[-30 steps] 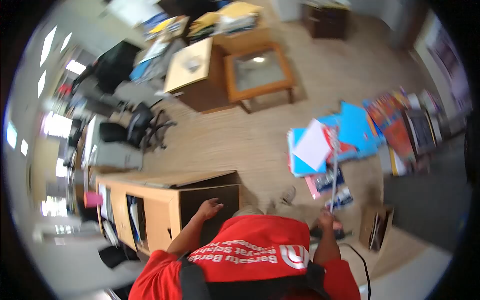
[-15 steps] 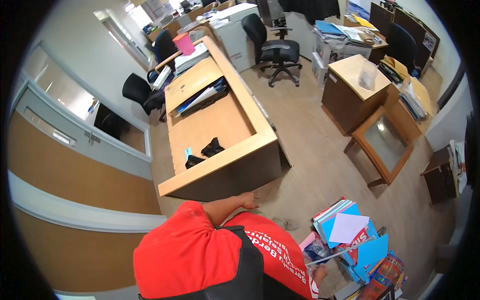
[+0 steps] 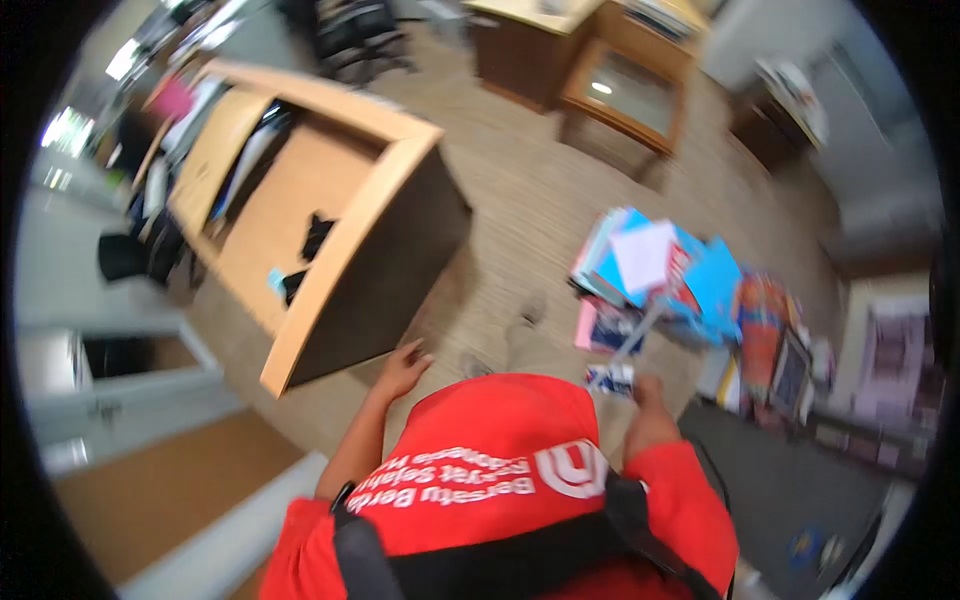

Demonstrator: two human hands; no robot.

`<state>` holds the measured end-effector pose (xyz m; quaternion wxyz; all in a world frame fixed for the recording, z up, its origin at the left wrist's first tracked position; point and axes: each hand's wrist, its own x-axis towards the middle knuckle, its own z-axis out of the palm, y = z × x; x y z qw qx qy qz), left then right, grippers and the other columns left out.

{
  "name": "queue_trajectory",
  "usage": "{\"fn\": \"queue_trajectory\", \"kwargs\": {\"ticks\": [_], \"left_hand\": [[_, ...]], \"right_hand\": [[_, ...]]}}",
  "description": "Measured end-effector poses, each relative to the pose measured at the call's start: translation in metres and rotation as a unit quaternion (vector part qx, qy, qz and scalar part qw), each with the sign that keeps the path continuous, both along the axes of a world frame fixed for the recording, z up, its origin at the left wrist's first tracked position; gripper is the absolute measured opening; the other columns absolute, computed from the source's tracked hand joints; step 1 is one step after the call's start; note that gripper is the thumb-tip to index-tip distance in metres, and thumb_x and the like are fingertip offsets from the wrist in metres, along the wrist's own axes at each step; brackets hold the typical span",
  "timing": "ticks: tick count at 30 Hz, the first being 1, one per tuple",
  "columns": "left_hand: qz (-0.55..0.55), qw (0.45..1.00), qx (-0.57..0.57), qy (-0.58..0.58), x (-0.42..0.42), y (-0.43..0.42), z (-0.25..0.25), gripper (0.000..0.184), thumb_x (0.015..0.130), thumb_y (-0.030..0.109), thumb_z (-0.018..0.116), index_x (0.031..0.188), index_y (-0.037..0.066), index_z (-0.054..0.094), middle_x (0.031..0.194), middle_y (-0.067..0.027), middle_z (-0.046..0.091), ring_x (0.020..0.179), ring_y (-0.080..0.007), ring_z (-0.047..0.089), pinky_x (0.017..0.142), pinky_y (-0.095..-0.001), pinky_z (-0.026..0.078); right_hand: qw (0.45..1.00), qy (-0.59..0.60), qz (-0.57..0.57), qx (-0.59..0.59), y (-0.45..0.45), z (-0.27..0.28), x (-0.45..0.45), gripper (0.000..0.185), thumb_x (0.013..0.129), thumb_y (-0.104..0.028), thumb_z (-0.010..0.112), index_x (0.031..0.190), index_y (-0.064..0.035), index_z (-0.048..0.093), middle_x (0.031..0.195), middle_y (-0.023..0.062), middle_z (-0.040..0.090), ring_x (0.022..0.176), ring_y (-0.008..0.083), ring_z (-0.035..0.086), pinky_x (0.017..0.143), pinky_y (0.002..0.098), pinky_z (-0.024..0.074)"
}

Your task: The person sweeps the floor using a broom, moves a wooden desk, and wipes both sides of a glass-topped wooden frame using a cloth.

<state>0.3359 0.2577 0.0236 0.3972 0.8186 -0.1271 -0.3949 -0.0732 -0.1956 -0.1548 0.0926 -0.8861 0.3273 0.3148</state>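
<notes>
My left hand [image 3: 403, 370] is open and holds nothing. Its fingers reach out beside the dark end panel of a wooden desk [image 3: 385, 260]. My right hand [image 3: 650, 392] is at my right side with its fingers curled. Just left of it are a small blue-and-white packet [image 3: 613, 379] and a long whitish strip [image 3: 632, 345]; blur hides which of them it grips. Beyond the strip lies a floor pile of blue folders [image 3: 712, 285], a pale sheet [image 3: 643, 255] and a pink item with a dark packet [image 3: 610, 327].
Black cloth-like items [image 3: 318, 235] lie in the desk's recessed top. A wooden stand with a glass panel [image 3: 630, 92] and a brown cabinet [image 3: 525, 50] are farther off. A red patterned bag [image 3: 762, 330] is right of the pile, near a dark grey surface [image 3: 800, 480].
My view has turned down and to the right. My left hand has swung to my left side. The whitish strip now slants more steeply beside my right hand.
</notes>
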Motion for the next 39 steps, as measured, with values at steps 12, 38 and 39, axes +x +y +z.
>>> {"fn": "queue_trajectory", "kwargs": {"ticks": [12,38,39], "left_hand": [[0.035,0.996,-0.07,0.033,0.0,0.001,0.046,0.058,0.088,0.023,0.063,0.135,-0.003,0.041,0.123,-0.0206,0.056,0.113,-0.0234,0.055,0.095,-0.0317,0.044],[0.502,0.829,-0.117,-0.217,0.168,0.03,0.185,0.041,0.087,0.02,0.063,0.122,-0.002,0.056,0.09,-0.0065,0.066,0.072,-0.0109,0.062,0.062,-0.0242,0.051],[0.504,0.828,-0.117,-0.217,0.172,0.036,0.181,0.041,0.087,0.02,0.063,0.122,-0.002,0.056,0.09,-0.0065,0.066,0.072,-0.0109,0.062,0.062,-0.0242,0.051]], "right_hand": [[0.914,-0.325,-0.095,0.224,0.092,0.136,0.331,0.035,0.083,-0.027,0.061,0.111,-0.0061,0.064,0.101,0.0185,0.065,0.093,0.0281,0.063,0.085,0.0372,0.0488],[0.19,-0.435,0.675,0.565,-0.022,0.571,0.426,0.033,0.085,-0.015,0.063,0.115,-0.0015,0.06,0.095,0.0183,0.066,0.078,0.029,0.065,0.068,0.0382,0.0527],[0.185,-0.44,0.677,0.56,-0.02,0.575,0.428,0.032,0.085,-0.014,0.062,0.115,-0.0007,0.06,0.094,0.0184,0.066,0.078,0.0295,0.065,0.069,0.0383,0.0528]]}}
